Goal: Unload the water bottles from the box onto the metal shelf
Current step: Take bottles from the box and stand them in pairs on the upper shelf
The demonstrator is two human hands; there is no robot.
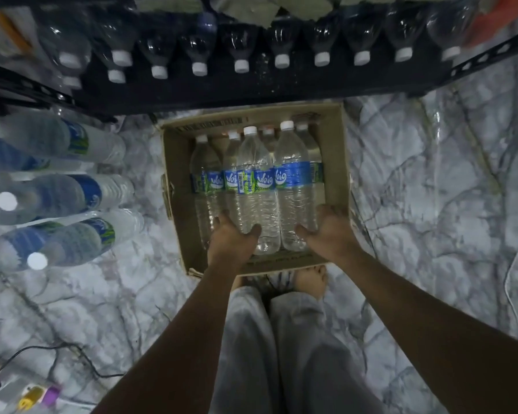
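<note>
An open cardboard box lies on the marble floor below me, holding several clear water bottles with blue and green labels and white caps. My left hand wraps around the base of one raised bottle. My right hand wraps around the base of a second raised bottle. Both bottles stick up above the others in the box. The black metal shelf runs across the top of the view, with a row of bottles lying on it, caps toward me.
More bottles lie stacked on a shelf level at the left. My bare feet and grey trousers stand just behind the box. A power strip with plugs and a cable sits at the lower left on the floor.
</note>
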